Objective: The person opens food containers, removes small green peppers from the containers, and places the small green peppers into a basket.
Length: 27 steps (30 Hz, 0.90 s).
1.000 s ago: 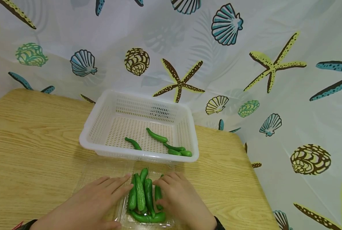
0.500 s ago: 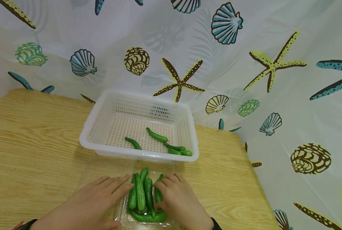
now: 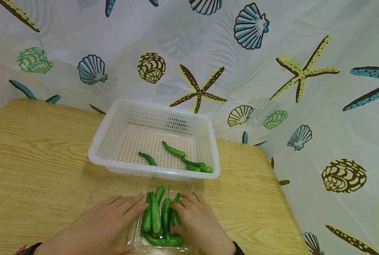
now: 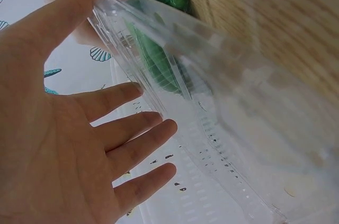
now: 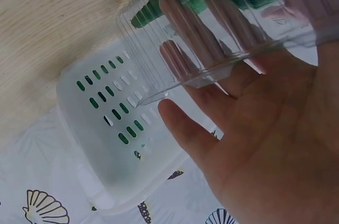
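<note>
Several green peppers (image 3: 155,216) lie in a clear plastic box (image 3: 136,235), most of them lengthwise, with one or two across its near end. At the box's left side my left hand (image 3: 97,225) rests with its fingers extended; the left wrist view shows that hand (image 4: 79,144) with spread fingers beside the clear wall and nothing in them. My right hand (image 3: 197,221) reaches in from the right, with fingertips and thumb at the rightmost pepper (image 3: 175,216). Seen from the right wrist, several fingers of that hand (image 5: 265,134) are inside the box against green peppers.
A white perforated basket (image 3: 97,156) stands just behind the box, with several green peppers (image 3: 174,150) in it. The clear lid (image 3: 113,186) lies to the left on the wooden table (image 3: 33,159). A patterned cloth (image 3: 208,42) hangs behind and right.
The middle pepper's top has shifted slightly right, and the rightmost pepper has tilted and shows more of its upper end. My right hand has moved a little; my left hand has stayed still.
</note>
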Each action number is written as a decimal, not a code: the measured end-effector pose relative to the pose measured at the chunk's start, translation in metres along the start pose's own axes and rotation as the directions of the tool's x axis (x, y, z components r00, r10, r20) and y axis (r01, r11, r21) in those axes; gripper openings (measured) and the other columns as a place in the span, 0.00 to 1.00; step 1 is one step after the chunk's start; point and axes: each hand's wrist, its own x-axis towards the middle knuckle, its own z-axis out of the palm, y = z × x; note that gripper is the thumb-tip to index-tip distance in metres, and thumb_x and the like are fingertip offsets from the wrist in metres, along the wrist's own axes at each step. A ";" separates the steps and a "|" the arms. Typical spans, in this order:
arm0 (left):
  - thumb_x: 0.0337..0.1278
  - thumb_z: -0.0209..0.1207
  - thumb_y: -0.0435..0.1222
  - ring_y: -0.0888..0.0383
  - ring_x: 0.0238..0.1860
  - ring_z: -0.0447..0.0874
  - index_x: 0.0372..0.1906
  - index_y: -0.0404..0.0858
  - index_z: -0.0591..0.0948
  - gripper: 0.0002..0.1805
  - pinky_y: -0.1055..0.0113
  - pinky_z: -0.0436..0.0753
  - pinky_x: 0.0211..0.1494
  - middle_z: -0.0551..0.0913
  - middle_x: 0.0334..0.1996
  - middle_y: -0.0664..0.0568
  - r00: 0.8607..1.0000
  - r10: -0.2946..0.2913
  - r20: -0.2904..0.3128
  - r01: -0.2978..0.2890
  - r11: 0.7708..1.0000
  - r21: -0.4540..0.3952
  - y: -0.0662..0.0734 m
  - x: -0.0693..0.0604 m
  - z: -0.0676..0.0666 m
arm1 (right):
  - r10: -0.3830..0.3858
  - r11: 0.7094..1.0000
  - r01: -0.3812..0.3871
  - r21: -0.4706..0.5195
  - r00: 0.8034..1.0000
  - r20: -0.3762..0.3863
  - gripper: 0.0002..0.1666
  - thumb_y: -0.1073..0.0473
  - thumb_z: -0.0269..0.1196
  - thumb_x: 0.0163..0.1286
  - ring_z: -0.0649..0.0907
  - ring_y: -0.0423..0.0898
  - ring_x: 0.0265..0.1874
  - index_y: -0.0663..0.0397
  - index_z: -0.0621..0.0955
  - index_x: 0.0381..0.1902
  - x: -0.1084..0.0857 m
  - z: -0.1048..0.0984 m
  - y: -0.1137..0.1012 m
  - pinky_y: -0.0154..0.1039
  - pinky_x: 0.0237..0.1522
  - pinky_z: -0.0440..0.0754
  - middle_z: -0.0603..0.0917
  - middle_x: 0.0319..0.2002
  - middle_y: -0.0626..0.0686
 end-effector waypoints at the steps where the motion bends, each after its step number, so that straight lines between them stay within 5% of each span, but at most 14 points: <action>1: 0.52 0.53 0.72 0.46 0.65 0.72 0.71 0.38 0.68 0.52 0.45 0.74 0.60 0.66 0.72 0.42 1.000 0.000 0.003 0.000 1.000 0.000 0.000 0.000 0.000 | 0.004 1.000 -0.004 0.003 1.000 0.011 0.34 0.36 0.77 0.46 0.78 0.45 0.50 0.48 0.85 0.46 0.000 0.000 0.000 0.44 0.61 0.72 0.84 0.42 0.44; 27: 0.50 0.57 0.71 0.47 0.64 0.72 0.71 0.38 0.69 0.52 0.46 0.74 0.60 0.67 0.71 0.43 0.999 0.013 -0.041 -0.012 1.000 0.018 0.000 0.001 0.002 | 0.054 0.996 -0.058 0.064 0.997 0.063 0.30 0.41 0.75 0.51 0.77 0.46 0.53 0.52 0.84 0.46 -0.001 0.003 -0.001 0.51 0.69 0.65 0.84 0.42 0.46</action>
